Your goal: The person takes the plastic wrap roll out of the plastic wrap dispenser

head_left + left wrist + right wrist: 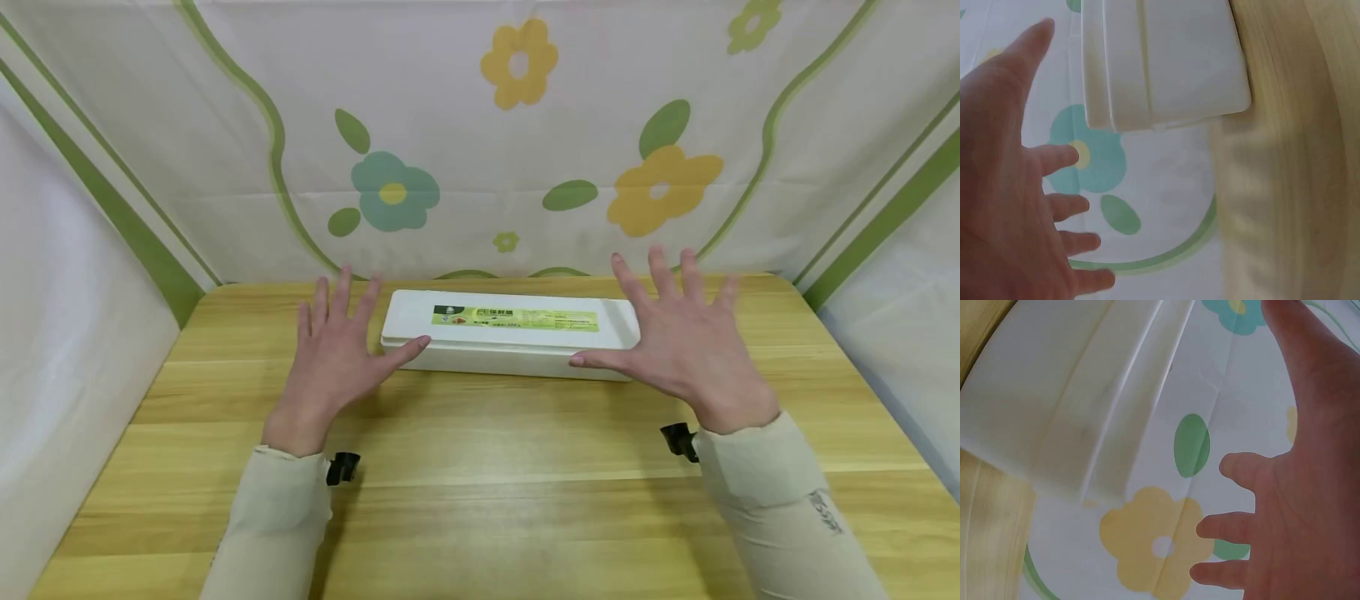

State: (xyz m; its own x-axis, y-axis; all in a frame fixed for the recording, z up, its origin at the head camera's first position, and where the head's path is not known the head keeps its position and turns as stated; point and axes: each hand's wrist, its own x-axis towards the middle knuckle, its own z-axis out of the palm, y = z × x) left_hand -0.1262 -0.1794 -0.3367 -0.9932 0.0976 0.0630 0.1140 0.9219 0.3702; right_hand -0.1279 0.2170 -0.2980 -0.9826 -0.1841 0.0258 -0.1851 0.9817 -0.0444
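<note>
A long white cling film box (pixel 510 360) with a green and yellow label (pixel 517 318) lies on the wooden table, its length running left to right. My left hand (pixel 330 362) is spread beside the box's left end, its thumb overlapping the front corner in the head view. At the other end my right hand (pixel 686 346) hovers with fingers splayed, the thumb in front of the box's right front corner. Both wrist views show a gap between palm and box; the left wrist view shows the box's white side (pixel 1179 62), the right wrist view its other end (pixel 1054 394).
The wooden table (pixel 495 500) extends toward me in front of the box. Behind it hangs a white cloth (pixel 465 108) printed with flowers and green lines, with more white cloth (pixel 67 292) along both sides. A black clip (pixel 342 468) sits at the left cuff.
</note>
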